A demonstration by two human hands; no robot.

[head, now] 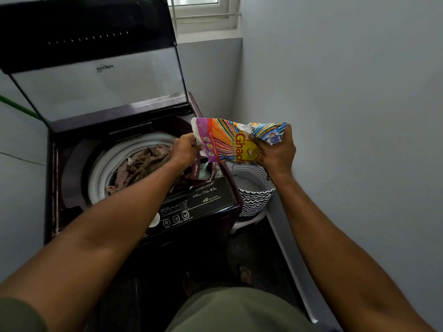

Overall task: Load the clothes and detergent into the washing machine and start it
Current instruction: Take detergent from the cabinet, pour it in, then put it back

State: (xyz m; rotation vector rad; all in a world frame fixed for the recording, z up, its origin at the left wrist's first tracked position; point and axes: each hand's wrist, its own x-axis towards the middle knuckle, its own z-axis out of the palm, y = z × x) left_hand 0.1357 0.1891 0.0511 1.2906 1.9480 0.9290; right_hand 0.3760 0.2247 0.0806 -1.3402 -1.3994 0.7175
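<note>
A dark maroon top-load washing machine (pixel 211 200) stands with its glass lid (pixel 96 87) raised. Brown and striped clothes (pixel 143 166) lie in its white-rimmed drum. A colourful detergent packet (pixel 227 140) is held sideways above the machine's right front corner, over the open detergent drawer (pixel 203 171). My left hand (pixel 184 149) pinches the packet's torn left end. My right hand (pixel 275 149) grips its right end.
A black-and-white zigzag laundry basket (pixel 254 200) sits on a white stool right of the machine, against the grey wall (pixel 347 116). The control panel (pixel 182 214) faces me at the front. A window (pixel 206 10) is behind; a green hose (pixel 19 106) runs at left.
</note>
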